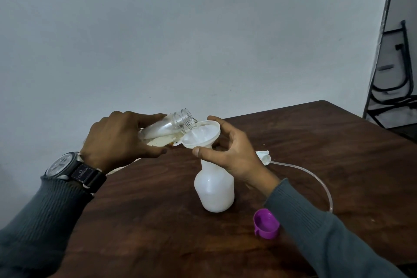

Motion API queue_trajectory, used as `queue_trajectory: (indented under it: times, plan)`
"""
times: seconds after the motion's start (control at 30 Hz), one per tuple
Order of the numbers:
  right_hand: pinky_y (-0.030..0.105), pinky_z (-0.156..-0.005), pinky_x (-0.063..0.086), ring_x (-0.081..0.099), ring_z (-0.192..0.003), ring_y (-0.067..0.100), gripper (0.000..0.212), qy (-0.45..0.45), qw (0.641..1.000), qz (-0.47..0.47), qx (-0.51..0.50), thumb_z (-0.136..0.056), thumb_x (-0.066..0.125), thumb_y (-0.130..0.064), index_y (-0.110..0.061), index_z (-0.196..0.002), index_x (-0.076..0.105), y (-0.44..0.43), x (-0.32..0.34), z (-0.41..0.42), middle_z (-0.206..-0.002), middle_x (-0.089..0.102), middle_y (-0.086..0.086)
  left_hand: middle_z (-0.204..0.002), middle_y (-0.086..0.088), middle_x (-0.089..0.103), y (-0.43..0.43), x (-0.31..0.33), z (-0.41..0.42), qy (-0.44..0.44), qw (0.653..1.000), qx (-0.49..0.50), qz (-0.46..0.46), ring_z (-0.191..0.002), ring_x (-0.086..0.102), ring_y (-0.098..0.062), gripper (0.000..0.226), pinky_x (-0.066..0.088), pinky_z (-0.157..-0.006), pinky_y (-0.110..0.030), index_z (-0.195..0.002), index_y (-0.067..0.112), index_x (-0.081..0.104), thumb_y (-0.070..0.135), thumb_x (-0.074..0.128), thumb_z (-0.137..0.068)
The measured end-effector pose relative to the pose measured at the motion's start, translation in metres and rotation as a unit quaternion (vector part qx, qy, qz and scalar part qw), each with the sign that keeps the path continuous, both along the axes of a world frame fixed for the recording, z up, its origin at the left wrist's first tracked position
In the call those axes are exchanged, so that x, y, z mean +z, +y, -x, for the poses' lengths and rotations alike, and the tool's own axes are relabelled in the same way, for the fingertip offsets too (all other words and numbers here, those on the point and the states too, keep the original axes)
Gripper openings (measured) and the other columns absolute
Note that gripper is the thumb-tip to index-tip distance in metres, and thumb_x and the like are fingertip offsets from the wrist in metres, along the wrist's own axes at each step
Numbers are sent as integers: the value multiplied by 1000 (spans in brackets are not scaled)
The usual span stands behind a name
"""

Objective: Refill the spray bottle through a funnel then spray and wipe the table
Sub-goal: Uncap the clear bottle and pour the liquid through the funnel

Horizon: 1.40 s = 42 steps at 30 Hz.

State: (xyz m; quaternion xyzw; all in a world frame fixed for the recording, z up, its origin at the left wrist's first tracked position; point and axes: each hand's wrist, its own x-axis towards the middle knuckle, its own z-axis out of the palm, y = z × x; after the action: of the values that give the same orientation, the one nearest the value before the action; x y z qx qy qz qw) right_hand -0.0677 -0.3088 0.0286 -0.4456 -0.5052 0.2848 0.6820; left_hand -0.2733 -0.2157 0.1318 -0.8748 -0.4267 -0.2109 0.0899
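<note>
A white spray bottle body (214, 187) stands upright on the brown table (316, 142) with a white funnel (203, 134) set in its neck. My right hand (234, 153) holds the funnel's rim between thumb and fingers. My left hand (119, 137) grips a clear plastic bottle (171, 128), tipped on its side with its open mouth over the funnel; a little liquid lies in its lower side. The spray head (264, 157) with its clear tube (316, 178) lies on the table behind my right wrist.
A purple cap (266, 223) sits upside down on the table by my right forearm. A grey wall stands behind the table. Black metal frames (397, 88) lean at the far right past the table's edge.
</note>
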Motion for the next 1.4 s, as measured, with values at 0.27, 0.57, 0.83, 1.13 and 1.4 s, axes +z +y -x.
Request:
queue_trajectory:
  times: [0.27, 0.57, 0.83, 1.13, 1.4]
  plan:
    - [25, -86, 57, 70, -101, 16, 62, 6, 1000, 2, 5, -75, 91, -10, -37, -121, 60, 1, 0, 0, -113, 73, -6, -89, 12, 76, 2, 0, -1, 5, 1000, 5, -6, -83, 66, -19, 71, 49, -65, -33, -127, 67, 53, 63, 82, -62]
    - [26, -85, 57, 67, -98, 10, 57, 1, 1000, -8, 9, -75, 91, -8, -42, -111, 63, -1, 1, 0, -106, 73, -12, -86, 12, 75, 0, 1, -1, 14, 1000, 5, -7, -81, 64, -18, 71, 49, -66, -33, -128, 67, 52, 63, 82, -63]
    - [22, -83, 57, 68, -99, 9, 57, 3, 1000, -11, 11, -75, 91, -7, -43, -111, 63, -2, 1, 1, -108, 74, -12, -87, 12, 75, 0, 2, 0, 19, 1000, 4, -12, -80, 63, -18, 71, 46, -63, -32, -129, 67, 52, 63, 81, -64]
    - [20, -81, 56, 68, -99, 7, 59, 0, 1000, -6, 9, -76, 90, -7, -41, -114, 61, -3, 1, 2, -111, 73, -10, -81, 13, 72, 0, 2, 1, 22, 1000, 4, -15, -77, 60, -16, 70, 41, -60, -30, -129, 66, 52, 63, 80, -64]
    - [28, -87, 58, 68, -99, 10, 58, -3, 1000, -7, 2, -75, 91, -7, -40, -114, 63, -1, -1, 1, -110, 74, -9, -83, 13, 73, 1, 2, 0, 24, 1000, 0, -18, -77, 61, -16, 70, 40, -59, -29, -129, 65, 53, 62, 81, -64]
